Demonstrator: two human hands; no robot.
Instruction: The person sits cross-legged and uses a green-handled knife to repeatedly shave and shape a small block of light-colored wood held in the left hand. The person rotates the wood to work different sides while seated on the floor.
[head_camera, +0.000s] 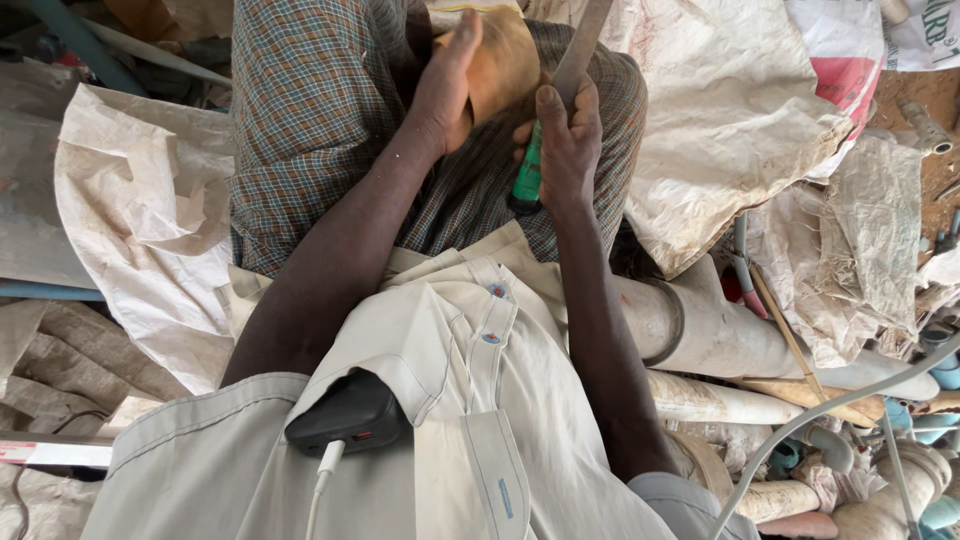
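Down over the lap, both hands busy above a checked cloth (310, 120) across the knees. Left hand (452, 85) wrapped round a tan, leathery piece (505, 60), fingers curled tight on its near edge, pressing it against the knee. Right hand (568, 140) closed on a tool with a green handle (528, 170), thumb laid up along the flat grey blade (582, 45) that runs up and out of the top of the frame. Blade just beside the tan piece, right at its edge; actual contact too hard to tell. Pale shirt (470, 400) filling the foreground, a black device (350, 415) with a white cable (325, 480) tucked in its pocket. Crumpled woven sacks (730, 110) all around, pale pipes (720, 335) heaped at the right.
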